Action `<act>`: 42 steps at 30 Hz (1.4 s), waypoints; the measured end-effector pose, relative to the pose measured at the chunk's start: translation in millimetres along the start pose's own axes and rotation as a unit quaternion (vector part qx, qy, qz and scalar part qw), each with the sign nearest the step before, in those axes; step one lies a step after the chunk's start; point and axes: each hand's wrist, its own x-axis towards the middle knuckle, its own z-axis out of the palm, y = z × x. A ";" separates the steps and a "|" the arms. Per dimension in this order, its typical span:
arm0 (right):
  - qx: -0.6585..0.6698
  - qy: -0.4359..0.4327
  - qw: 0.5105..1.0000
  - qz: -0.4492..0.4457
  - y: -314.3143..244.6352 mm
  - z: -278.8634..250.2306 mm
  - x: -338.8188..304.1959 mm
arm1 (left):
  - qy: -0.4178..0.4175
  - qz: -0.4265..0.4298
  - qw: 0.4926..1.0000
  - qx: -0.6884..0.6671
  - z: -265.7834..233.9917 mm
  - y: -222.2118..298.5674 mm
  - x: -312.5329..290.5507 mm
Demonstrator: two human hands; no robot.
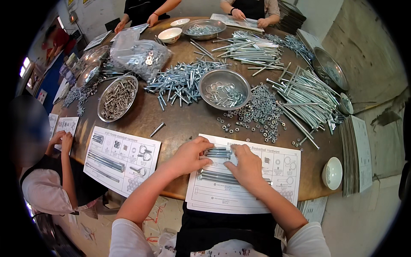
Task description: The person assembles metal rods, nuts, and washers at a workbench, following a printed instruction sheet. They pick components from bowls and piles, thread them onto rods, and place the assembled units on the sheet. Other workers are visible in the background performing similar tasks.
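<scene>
In front of me lies a stack of white printed hardware cards (239,204). A small row of short silver bolts (217,152) sits near the top left of the uppermost card. My left hand (188,156) grips these bolts at one end, its fingers bent round them. From the other side, my right hand (245,165) closes on their opposite end with thumb and fingers. Just below, several long silver bolts (218,176) lie side by side across the card, partly covered by my right hand and forearm.
Beyond the cards are a steel bowl of rings (224,88), loose nuts (261,112), a short-bolt pile (182,81) and long bolts (306,100). A lone bolt (157,129) lies near another card (122,160). A white bowl (332,173) stands right. Co-workers sit left and opposite.
</scene>
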 end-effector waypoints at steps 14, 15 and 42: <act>0.058 -0.074 0.993 0.075 5.9 9.5 -0.5 | -0.002 0.068 0.997 0.036 1.2 -12.7 10.2; 0.051 -0.074 0.993 0.074 5.9 10.6 -0.1 | 0.002 0.078 0.996 0.040 2.3 -13.0 10.3; -0.171 -0.183 0.967 -0.046 56.9 19.7 238.7 | 0.223 0.103 0.950 0.193 -55.1 4.3 117.4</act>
